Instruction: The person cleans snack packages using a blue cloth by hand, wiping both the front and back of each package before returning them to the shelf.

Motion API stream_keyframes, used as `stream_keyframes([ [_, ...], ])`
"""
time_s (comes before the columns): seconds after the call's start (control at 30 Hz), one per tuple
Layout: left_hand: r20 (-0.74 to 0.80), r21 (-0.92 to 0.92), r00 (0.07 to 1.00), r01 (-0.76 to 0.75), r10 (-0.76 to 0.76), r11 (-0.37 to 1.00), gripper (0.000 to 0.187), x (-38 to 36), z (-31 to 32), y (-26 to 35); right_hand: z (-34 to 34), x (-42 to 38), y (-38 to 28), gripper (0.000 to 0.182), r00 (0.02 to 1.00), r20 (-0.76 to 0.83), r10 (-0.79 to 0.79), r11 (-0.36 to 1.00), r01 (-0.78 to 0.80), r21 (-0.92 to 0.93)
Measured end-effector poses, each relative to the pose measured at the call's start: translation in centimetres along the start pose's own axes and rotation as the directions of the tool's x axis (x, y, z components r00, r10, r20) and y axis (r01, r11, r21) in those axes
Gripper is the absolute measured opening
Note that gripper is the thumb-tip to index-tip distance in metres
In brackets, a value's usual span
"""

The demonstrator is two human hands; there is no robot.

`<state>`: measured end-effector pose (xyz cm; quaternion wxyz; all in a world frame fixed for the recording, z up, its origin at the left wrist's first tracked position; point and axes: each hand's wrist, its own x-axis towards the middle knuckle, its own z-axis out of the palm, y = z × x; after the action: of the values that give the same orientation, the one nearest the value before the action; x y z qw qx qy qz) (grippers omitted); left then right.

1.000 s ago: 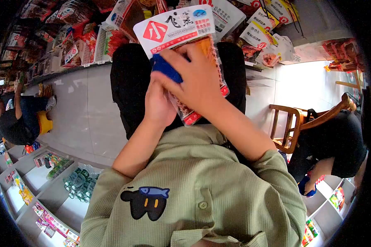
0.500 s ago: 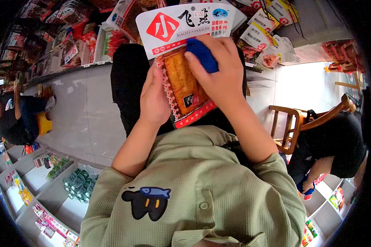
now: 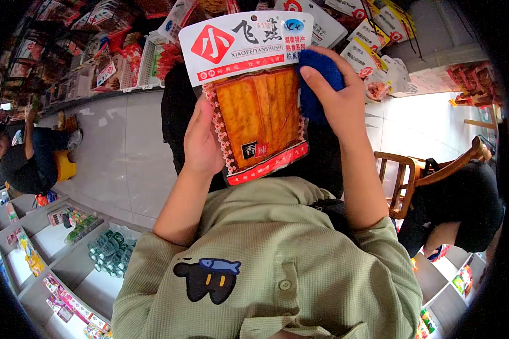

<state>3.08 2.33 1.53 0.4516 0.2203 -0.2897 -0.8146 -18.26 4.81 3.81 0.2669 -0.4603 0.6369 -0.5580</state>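
A clear-fronted food package (image 3: 257,118) with a white header, red diamond logo and brown slabs inside is held upright over the lap, its front facing the camera. My left hand (image 3: 202,138) grips its left edge, with the fingers behind it. At the package's right edge, my right hand (image 3: 342,93) is closed on a dark blue cloth (image 3: 320,85), which touches the upper right side of the pack. Part of the cloth hangs below the thumb.
Packaged snacks (image 3: 367,56) and a white basket (image 3: 147,62) line the shelf ahead. A wooden chair (image 3: 398,181) and a person in black (image 3: 464,198) are at the right. Another person (image 3: 28,161) is at the far left. Compartments with green bottles (image 3: 112,251) stand lower left.
My right hand and the blue cloth have moved right, from the front of the package to its right edge. More of the brown slabs shows. The package has shifted slightly left.
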Motion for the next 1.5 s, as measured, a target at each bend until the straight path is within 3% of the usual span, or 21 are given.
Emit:
stream_keyframes([
  [0.03,0.000,0.002,1.000,-0.004,0.004,1.000,0.047,0.0,-0.2,0.1,-0.2,0.0,0.1,0.035,0.995,0.046,0.088,0.991,-0.093,0.101],
  [0.13,0.011,0.000,0.999,0.049,-0.049,0.999,0.047,0.0,-1.4,0.6,-0.4,-0.1,-0.1,0.033,0.997,0.071,0.006,0.999,-0.010,0.047],
  [0.2,0.031,0.194,0.999,0.021,-0.027,0.981,0.049,0.0,-2.1,1.0,-0.5,-0.3,-0.6,0.033,0.994,0.104,-0.024,0.999,0.020,0.038],
  [0.23,0.029,0.195,0.999,0.021,-0.027,0.980,0.049,0.1,-1.8,1.2,-0.6,-0.3,-1.0,0.033,0.987,0.160,-0.012,0.999,0.007,0.033],
  [0.3,-0.110,0.035,0.994,0.016,-0.012,0.999,0.052,0.4,-1.0,1.6,-0.6,-0.6,-1.3,0.033,0.976,0.216,0.001,1.000,-0.007,0.028],
  [0.43,-0.002,-0.181,0.999,0.036,-0.037,0.983,0.058,0.8,0.2,2.0,-0.2,-0.8,-0.9,0.033,0.982,0.189,0.007,1.000,-0.009,0.012],
  [0.5,-0.014,-0.133,0.999,0.044,-0.047,0.990,0.059,0.9,1.0,1.5,-0.1,-0.4,-0.5,0.032,0.990,0.140,0.027,0.999,-0.030,0.022],
  [0.57,0.020,-0.040,0.998,-0.065,0.066,0.997,0.058,1.2,2.6,1.4,-0.5,0.3,-0.3,0.031,0.940,-0.003,-0.340,0.889,0.320,-0.326],
  [0.6,0.064,-0.002,0.996,-0.057,0.057,0.998,0.058,1.2,2.5,1.3,-0.7,0.0,-0.8,0.033,0.975,-0.041,-0.217,0.955,0.203,-0.217],
  [0.63,0.060,-0.001,0.997,-0.057,0.057,0.998,0.058,1.2,2.6,1.2,-0.6,-0.2,-1.7,0.033,0.976,-0.039,-0.215,0.955,0.202,-0.215],
  [0.7,0.100,0.053,0.994,-0.046,0.040,0.998,0.058,1.1,2.9,0.7,-0.1,-0.7,-3.5,0.035,0.934,-0.081,-0.347,0.931,0.332,-0.153],
  [0.8,0.112,0.055,0.994,-0.024,0.017,0.998,0.059,1.1,3.9,0.2,1.2,-2.0,-4.2,0.037,0.837,0.122,-0.534,0.805,0.547,-0.229],
  [0.9,0.084,0.089,0.996,0.000,-0.007,0.996,0.067,0.7,4.8,-0.5,3.7,-3.6,-4.5,0.041,0.752,0.355,-0.556,0.736,0.643,-0.212],
  [0.93,0.131,0.005,0.991,0.011,-0.011,1.000,0.069,0.6,4.6,-0.6,4.4,-3.9,-4.0,0.043,0.732,0.313,-0.606,0.697,0.678,-0.236],
  [0.97,0.178,-0.077,0.984,0.025,-0.011,0.997,0.072,0.5,4.4,-0.5,4.8,-4.0,-3.7,0.043,0.726,0.304,-0.617,0.689,0.685,-0.238],
  [1.17,0.258,0.200,0.966,-0.089,0.036,0.976,0.072,0.4,4.3,-0.1,4.9,-3.5,-3.5,0.043,0.764,0.208,-0.611,0.727,0.645,-0.235],
  [1.3,0.309,0.265,0.950,-0.123,0.036,0.957,0.071,0.4,4.1,-0.5,4.2,-3.0,-3.2,0.042,0.791,0.188,-0.582,0.750,0.611,-0.252],
  [1.37,0.136,0.361,0.986,-0.138,0.095,0.922,0.068,0.2,3.7,-0.9,3.7,-2.8,-3.1,0.040,0.817,0.163,-0.554,0.736,0.572,-0.362],
  [1.4,0.110,0.270,0.991,-0.104,0.077,0.957,0.061,0.1,3.4,-0.8,3.4,-2.8,-3.1,0.037,0.861,0.167,-0.480,0.765,0.505,-0.399],
  [1.5,0.004,0.135,0.999,-0.046,0.046,0.990,0.049,-0.3,3.6,-0.5,2.7,-2.2,-2.1,0.035,0.871,0.119,-0.477,0.783,0.483,-0.392],
])
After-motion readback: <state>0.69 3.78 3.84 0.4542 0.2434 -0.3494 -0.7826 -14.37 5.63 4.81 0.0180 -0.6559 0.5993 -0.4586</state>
